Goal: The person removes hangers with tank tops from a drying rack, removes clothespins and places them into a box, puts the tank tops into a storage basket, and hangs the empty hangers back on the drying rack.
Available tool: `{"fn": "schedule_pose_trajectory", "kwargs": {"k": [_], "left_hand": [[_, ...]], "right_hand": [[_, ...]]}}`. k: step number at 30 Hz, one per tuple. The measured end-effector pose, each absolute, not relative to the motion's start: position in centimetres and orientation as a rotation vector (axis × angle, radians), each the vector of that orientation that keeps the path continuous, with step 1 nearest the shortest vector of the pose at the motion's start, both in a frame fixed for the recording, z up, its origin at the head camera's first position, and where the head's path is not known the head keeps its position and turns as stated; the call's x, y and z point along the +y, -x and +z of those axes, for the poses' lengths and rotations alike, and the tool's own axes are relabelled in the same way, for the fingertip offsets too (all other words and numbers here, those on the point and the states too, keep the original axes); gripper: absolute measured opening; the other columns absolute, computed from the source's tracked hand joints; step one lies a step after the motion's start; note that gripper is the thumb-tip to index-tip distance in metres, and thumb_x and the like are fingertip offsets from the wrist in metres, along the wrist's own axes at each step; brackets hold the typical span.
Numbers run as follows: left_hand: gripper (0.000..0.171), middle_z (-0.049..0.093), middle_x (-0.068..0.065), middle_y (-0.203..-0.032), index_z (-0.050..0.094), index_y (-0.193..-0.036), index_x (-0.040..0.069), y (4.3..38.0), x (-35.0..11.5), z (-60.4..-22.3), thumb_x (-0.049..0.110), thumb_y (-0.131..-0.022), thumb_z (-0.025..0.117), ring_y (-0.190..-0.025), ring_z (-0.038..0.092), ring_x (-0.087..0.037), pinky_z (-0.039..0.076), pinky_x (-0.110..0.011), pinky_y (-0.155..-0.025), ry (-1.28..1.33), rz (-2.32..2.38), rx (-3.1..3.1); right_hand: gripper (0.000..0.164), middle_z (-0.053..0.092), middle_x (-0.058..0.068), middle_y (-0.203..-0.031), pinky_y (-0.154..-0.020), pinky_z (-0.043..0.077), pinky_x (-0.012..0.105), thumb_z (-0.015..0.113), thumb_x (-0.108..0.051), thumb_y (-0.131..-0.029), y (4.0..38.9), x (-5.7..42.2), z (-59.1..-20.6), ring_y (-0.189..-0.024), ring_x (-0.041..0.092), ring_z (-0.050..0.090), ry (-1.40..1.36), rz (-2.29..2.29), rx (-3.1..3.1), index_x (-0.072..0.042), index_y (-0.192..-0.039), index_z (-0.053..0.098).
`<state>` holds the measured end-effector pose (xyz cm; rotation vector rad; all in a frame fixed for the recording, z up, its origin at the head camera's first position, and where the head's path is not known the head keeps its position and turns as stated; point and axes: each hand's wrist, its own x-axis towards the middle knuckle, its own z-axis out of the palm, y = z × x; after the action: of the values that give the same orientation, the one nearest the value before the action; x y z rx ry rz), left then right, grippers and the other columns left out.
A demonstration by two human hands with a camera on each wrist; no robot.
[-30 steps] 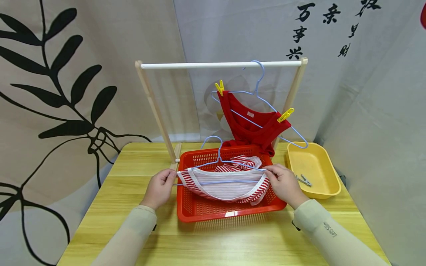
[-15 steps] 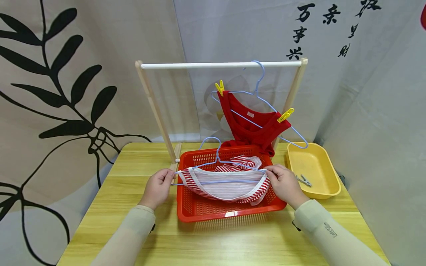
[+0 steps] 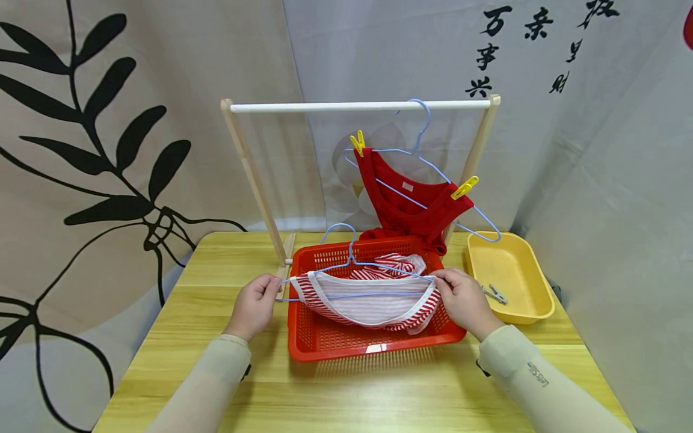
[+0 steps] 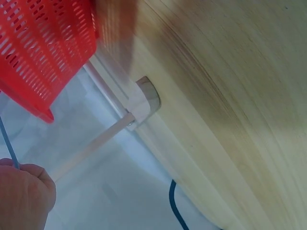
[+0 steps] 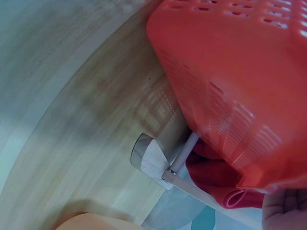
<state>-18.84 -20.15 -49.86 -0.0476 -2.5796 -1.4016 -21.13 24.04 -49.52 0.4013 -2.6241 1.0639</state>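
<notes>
A light blue hanger [image 3: 352, 248] runs inside the neck opening of a red-and-white striped shirt [image 3: 310, 293], with its hook pointing up and back. Both lie over a red plastic basket [image 3: 373, 352]. At the left, my left hand [image 3: 251, 308] pinches the hanger's end, which sticks out past the shirt's shoulder; the left wrist view shows the blue wire [image 4: 8, 143] between thumb and fingers. My right hand [image 3: 465, 300] pinches the shirt's right shoulder, where the hanger's other end is hidden. More striped cloth is bunched behind in the basket.
Behind the basket, a wooden rack with a white bar [image 3: 325, 107] carries a red tank top [image 3: 411, 219] on a blue hanger, fixed by yellow clothespins [image 3: 464, 187]. To the right stands a yellow tray [image 3: 511, 264] holding grey clothespins [image 3: 495, 293].
The hanger has slid slightly left through the shirt, its hook shifting left too. My left hand has drifted a little left with it, while the right hand has barely moved.
</notes>
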Motion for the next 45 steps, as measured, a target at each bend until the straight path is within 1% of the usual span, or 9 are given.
{"fn": "schedule_pose_trajectory", "kwargs": {"k": [6,16,24,29,34,37,39,41,45], "left_hand": [[0.033,0.048,-0.001,-0.071,0.065,-0.094,0.002,18.81,-20.26,-49.70,0.026,-0.112,0.051,-0.063,0.045,-0.013,0.041,-0.028,-0.060,0.035,-1.422,-2.582],[0.028,0.049,-0.003,-0.071,0.065,-0.093,0.001,18.77,-20.43,-49.52,0.018,-0.111,0.052,-0.062,0.045,-0.014,0.040,-0.028,-0.059,0.013,-1.405,-2.577],[0.032,0.048,-0.001,-0.070,0.065,-0.091,0.004,18.81,-20.64,-49.49,0.024,-0.112,0.051,-0.062,0.044,-0.013,0.040,-0.028,-0.060,0.009,-1.401,-2.572],[0.031,0.046,0.002,-0.068,0.064,-0.089,0.005,18.84,-20.72,-49.61,0.023,-0.111,0.052,-0.063,0.045,-0.012,0.040,-0.027,-0.061,0.024,-1.378,-2.558],[0.029,0.045,0.000,-0.067,0.063,-0.088,0.006,18.96,-20.83,-49.74,0.020,-0.111,0.052,-0.061,0.044,-0.013,0.040,-0.028,-0.058,0.014,-1.397,-2.561],[0.028,0.046,0.000,-0.068,0.064,-0.088,0.006,18.99,-20.87,-49.80,0.018,-0.111,0.053,-0.061,0.044,-0.014,0.040,-0.028,-0.059,0.009,-1.403,-2.559],[0.030,0.046,-0.001,-0.068,0.064,-0.089,0.003,18.98,-20.91,-49.83,0.019,-0.111,0.052,-0.061,0.044,-0.014,0.040,-0.028,-0.059,0.014,-1.404,-2.559],[0.031,0.045,-0.001,-0.068,0.064,-0.090,0.003,18.94,-20.95,-49.85,0.021,-0.112,0.051,-0.061,0.043,-0.014,0.040,-0.028,-0.059,0.015,-1.407,-2.561],[0.029,0.045,-0.001,-0.067,0.063,-0.088,0.007,18.92,-20.96,-49.85,0.020,-0.112,0.051,-0.058,0.043,-0.013,0.039,-0.028,-0.056,0.011,-1.416,-2.556]], "right_hand": [[0.017,0.076,0.009,-0.108,-0.093,0.056,0.053,0.062,-0.006,-0.104,21.21,24.17,-49.62,-0.103,0.030,0.071,-0.393,1.068,-2.638,-0.005,-0.111,0.077],[0.017,0.075,0.010,-0.110,-0.096,0.056,0.054,0.061,-0.007,-0.104,21.29,24.32,-49.68,-0.107,0.032,0.071,-0.375,1.085,-2.665,-0.006,-0.112,0.077],[0.017,0.075,0.012,-0.112,-0.097,0.055,0.055,0.061,-0.006,-0.104,21.27,24.36,-49.69,-0.108,0.033,0.071,-0.385,1.084,-2.656,-0.004,-0.112,0.076],[0.018,0.075,0.013,-0.112,-0.096,0.056,0.054,0.061,-0.005,-0.104,21.25,24.37,-49.66,-0.107,0.033,0.071,-0.384,1.080,-2.656,-0.004,-0.112,0.076],[0.018,0.075,0.013,-0.112,-0.095,0.056,0.054,0.061,-0.005,-0.104,21.21,24.38,-49.65,-0.106,0.033,0.071,-0.379,1.072,-2.658,-0.003,-0.112,0.076],[0.018,0.075,0.013,-0.112,-0.095,0.056,0.054,0.061,-0.005,-0.104,21.20,24.40,-49.68,-0.105,0.033,0.071,-0.383,1.063,-2.654,-0.003,-0.112,0.076],[0.018,0.075,0.014,-0.111,-0.095,0.056,0.054,0.061,-0.005,-0.104,21.19,24.41,-49.73,-0.104,0.033,0.071,-0.386,1.058,-2.650,-0.003,-0.112,0.076],[0.017,0.075,0.013,-0.110,-0.095,0.056,0.054,0.061,-0.005,-0.103,21.19,24.41,-49.77,-0.104,0.033,0.072,-0.389,1.056,-2.644,-0.003,-0.111,0.077],[0.016,0.075,0.013,-0.109,-0.094,0.055,0.053,0.062,-0.005,-0.103,21.19,24.40,-49.83,-0.104,0.033,0.072,-0.389,1.050,-2.628,-0.003,-0.109,0.077]]}}
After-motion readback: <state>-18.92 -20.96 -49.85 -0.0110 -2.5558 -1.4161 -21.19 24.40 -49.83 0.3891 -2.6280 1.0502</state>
